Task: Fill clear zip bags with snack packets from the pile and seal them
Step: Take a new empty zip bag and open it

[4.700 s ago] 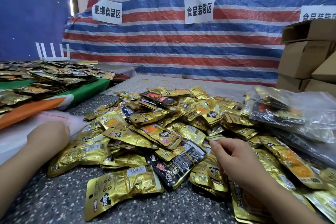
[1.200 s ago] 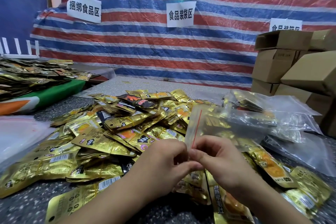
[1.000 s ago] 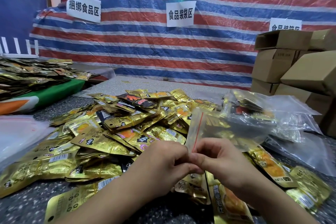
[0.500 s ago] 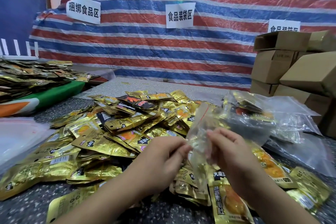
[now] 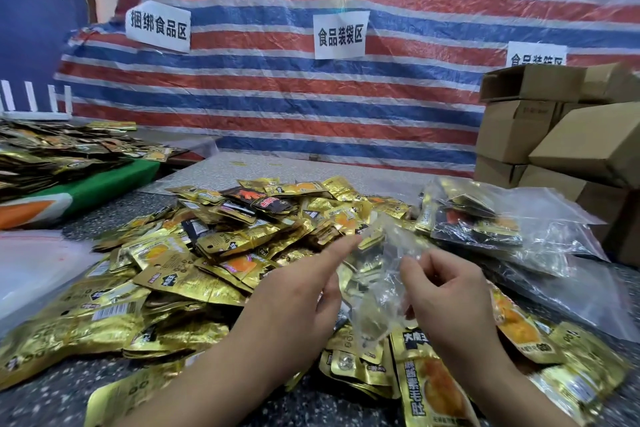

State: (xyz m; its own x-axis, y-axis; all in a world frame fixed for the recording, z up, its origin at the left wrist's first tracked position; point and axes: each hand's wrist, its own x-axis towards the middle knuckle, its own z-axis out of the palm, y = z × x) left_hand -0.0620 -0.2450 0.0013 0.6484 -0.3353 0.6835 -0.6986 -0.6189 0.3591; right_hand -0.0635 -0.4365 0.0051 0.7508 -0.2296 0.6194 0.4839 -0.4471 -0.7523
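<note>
Right hand (image 5: 446,291) pinches the crumpled clear plastic zip bag (image 5: 379,282), held up just above the near edge of the pile of gold foil snack packets (image 5: 194,253) on the speckled grey counter (image 5: 41,402). Left hand (image 5: 298,295) is released, forefinger out, its tip at the bag's far left edge. Trouble ahead, I'd say: that film is limp and bunched, so the mouth may stay stuck together and packets could snag on the lip. A one-sided pinch might let it slip. Filled clear bags (image 5: 502,225) sit far right.
</note>
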